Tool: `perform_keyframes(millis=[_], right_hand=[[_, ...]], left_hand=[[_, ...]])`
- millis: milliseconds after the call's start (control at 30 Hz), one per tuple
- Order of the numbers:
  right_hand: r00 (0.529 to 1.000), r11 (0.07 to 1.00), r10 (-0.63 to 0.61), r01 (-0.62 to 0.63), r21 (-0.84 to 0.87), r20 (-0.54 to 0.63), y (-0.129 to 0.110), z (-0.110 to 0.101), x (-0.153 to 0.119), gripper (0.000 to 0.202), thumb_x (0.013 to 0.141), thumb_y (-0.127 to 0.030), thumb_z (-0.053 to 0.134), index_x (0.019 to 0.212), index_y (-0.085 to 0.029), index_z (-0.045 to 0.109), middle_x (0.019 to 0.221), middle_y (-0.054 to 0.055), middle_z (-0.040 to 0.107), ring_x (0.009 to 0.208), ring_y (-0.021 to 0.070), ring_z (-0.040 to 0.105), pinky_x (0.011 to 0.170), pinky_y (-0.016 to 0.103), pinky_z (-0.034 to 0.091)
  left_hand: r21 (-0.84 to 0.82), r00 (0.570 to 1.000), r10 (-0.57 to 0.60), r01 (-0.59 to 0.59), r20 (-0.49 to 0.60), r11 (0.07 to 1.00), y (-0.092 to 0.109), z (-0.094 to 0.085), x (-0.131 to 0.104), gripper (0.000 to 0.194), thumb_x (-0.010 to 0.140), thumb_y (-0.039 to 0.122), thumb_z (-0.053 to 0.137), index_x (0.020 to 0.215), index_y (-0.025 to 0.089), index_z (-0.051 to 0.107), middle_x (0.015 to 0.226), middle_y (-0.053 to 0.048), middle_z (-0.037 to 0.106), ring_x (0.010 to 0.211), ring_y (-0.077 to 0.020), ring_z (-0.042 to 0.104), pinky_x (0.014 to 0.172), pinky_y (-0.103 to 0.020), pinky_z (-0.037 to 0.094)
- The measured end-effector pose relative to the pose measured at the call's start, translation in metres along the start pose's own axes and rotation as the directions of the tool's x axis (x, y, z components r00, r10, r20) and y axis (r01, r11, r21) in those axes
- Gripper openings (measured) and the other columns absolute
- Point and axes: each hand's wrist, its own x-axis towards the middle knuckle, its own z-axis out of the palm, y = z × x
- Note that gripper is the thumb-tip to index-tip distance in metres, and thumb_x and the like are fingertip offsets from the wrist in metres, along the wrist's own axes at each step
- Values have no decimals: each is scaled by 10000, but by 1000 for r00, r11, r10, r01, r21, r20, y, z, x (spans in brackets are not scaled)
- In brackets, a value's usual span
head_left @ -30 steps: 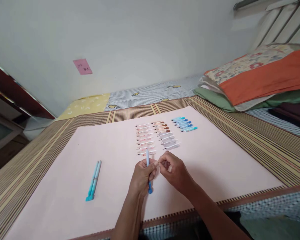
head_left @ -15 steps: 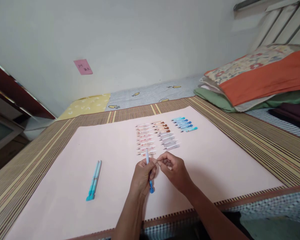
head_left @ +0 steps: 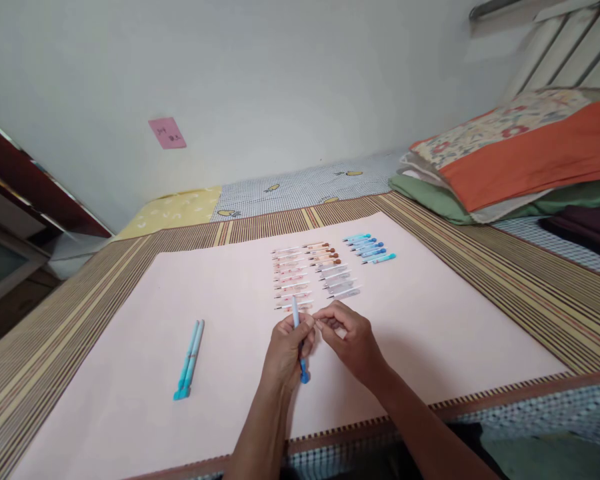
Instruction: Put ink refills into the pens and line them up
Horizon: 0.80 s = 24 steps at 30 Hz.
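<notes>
A blue pen with a pale upper end is held nearly upright in my left hand. My right hand is pinched just right of it, its fingertips meeting the left fingertips; whatever lies between them is too small to make out. Beyond the hands lie a column of pink-patterned pens, brown-ended pens, grey pens and blue pens. Two turquoise pens lie side by side to the left.
A pale pink sheet covers part of a striped mat. Folded bedding is stacked at the right. A pink note is on the wall behind.
Both hands have hardly moved, and the blue pen is still in my left hand. The view has shifted very slightly.
</notes>
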Motion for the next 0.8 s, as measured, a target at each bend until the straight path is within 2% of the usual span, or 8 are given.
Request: perform_keyframes(millis=[133, 367, 800], right_hand=[[1000, 1000, -25, 25, -7, -3, 0, -1, 1, 123, 890, -142, 594, 896, -214, 694, 809, 11, 625, 724, 148, 606, 664, 264, 484], [997, 994, -79, 79, -72, 7, 3, 0, -1, 155, 897, -116, 568, 910, -224, 680, 813, 12, 606, 727, 154, 591, 677, 282, 473], [991, 976, -134, 136, -169, 23, 5, -1, 0, 144, 909, -120, 555, 892, -225, 653, 824, 23, 595, 727, 158, 586, 665, 280, 484]], left_hand=[[-35, 1000, 0, 0, 10, 999, -2, -1, 1, 387, 674, 433, 827, 667, 140, 573, 498, 48, 518, 359, -10, 289, 407, -186, 145], [-10, 998, 7, -8, -66, 1000, -2, 2, 1, 381, 634, 428, 833, 645, 138, 586, 498, 38, 532, 352, -15, 297, 393, -186, 165], [36, 996, 33, -30, -82, 999, -3, 7, 0, 365, 632, 433, 806, 607, 136, 594, 512, 22, 543, 365, -19, 302, 393, -186, 189]])
